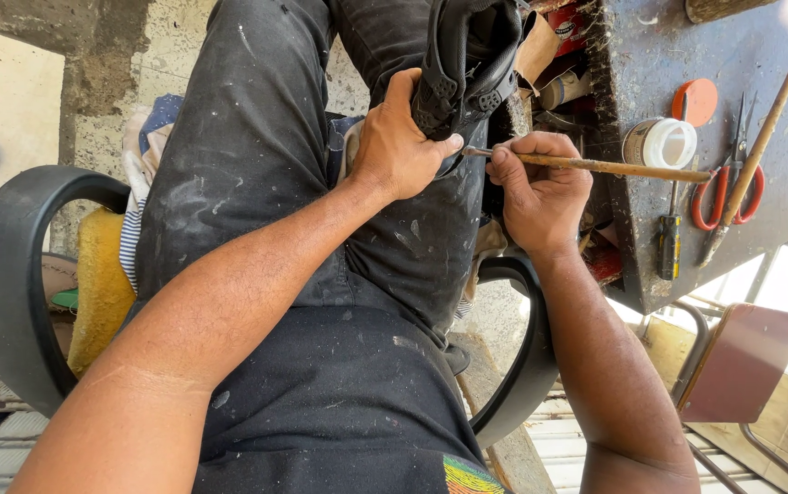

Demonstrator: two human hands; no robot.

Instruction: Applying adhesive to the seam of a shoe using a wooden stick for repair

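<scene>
Your left hand (399,137) sits just above the centre of the frame, fingers closed around the lower edge of a black shoe (463,59) that rests on your lap at the top middle. Your right hand (540,187), just to the right of it, has its fingers pinched shut on a thin wooden-handled brush (595,166), whose tip touches the shoe beside your left thumb while the handle runs off to the right over the surface (778,197). On that dark, stained surface at the upper right lie a small open white pot (659,142), an orange lid (694,101), red-handled scissors (728,178), a screwdriver (669,242) and a long stick (769,128). A black chair armrest (5,284) curves along the left side.
</scene>
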